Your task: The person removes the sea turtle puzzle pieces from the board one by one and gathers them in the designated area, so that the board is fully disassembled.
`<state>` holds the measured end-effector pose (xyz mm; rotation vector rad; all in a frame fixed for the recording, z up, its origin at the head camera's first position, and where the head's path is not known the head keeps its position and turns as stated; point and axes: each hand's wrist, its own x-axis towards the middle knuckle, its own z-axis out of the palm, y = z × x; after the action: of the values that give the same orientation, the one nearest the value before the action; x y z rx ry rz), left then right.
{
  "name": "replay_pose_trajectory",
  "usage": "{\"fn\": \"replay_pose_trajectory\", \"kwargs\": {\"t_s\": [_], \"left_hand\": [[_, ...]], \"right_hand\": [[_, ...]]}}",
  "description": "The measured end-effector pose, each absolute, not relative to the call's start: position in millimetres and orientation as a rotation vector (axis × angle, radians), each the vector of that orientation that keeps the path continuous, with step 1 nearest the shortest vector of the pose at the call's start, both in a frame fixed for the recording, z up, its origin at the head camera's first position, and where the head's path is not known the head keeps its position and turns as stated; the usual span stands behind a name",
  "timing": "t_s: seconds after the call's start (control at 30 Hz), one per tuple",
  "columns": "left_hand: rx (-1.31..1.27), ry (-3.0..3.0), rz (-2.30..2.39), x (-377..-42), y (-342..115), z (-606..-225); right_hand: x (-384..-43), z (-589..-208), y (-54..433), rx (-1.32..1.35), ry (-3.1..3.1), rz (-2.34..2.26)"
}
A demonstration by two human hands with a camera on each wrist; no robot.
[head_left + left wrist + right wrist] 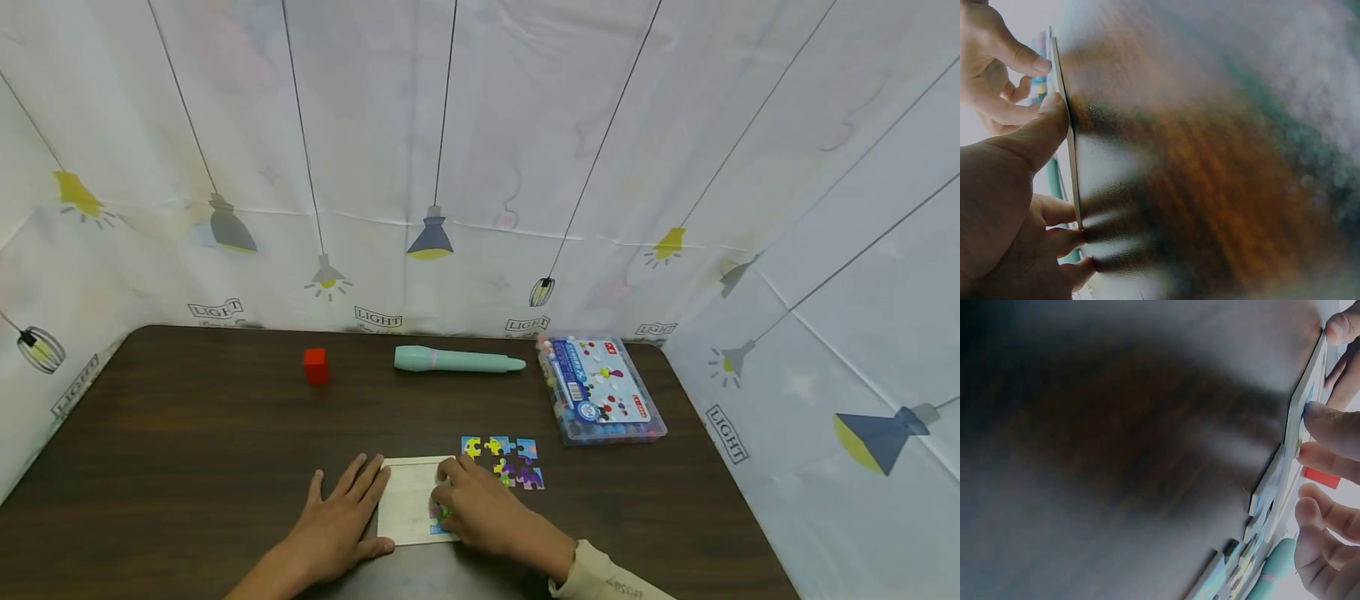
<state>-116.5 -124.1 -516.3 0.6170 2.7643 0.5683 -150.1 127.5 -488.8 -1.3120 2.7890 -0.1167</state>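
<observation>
In the head view my left hand [337, 521] lies with spread fingers along the left edge of a pale puzzle board [405, 500]. The left wrist view shows its thumb [1050, 119] and fingertips against the board's edge. My right hand [487, 508] is over the board's right side, fingers bent. Its thumb [1332, 428] and forefinger meet a jigsaw piece on the board, mostly hidden by the fingers. Colourful jigsaw pieces [437, 528] show in the board's lower right corner. Just beyond the right hand lie several loose jigsaw pieces [527, 449].
A red cube [316, 367] stands at the back left of the dark table [187, 450]. Farther right lie a mint-green pen-shaped device [457, 360] and a clear plastic case [600, 392] of coloured parts. Behind hangs a lamp-patterned curtain [495, 125].
</observation>
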Motion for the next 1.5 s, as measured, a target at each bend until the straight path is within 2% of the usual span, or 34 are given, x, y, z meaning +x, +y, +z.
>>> {"fn": "replay_pose_trajectory", "kwargs": {"t_s": [0.23, 0.43, 0.63, 0.83, 0.97, 1.5], "left_hand": [[0.623, 2.765, 0.561, -117.0, -124.6, -516.8], [0.601, 2.765, 0.561, -116.1, -123.8, -519.8], [0.613, 2.760, 0.575, -115.3, -122.7, -520.8], [0.612, 2.746, 0.591, -115.0, -123.6, -518.4], [0.602, 2.747, 0.575, -115.9, -124.7, -517.2], [0.579, 2.738, 0.572, -118.8, -122.9, -516.9]], "right_hand": [[-146.1, -487.8, 127.7, -1.240, 2.800, -0.254], [-145.8, -487.1, 132.2, -1.105, 2.678, -0.719], [-152.0, -471.8, 168.8, -0.943, 2.533, -1.063], [-162.0, -463.1, 230.4, -0.880, 2.545, -1.007], [-163.9, -466.9, 252.6, -0.887, 2.537, -0.914], [-156.3, -479.6, 247.6, -0.815, 2.742, -0.648]]}}
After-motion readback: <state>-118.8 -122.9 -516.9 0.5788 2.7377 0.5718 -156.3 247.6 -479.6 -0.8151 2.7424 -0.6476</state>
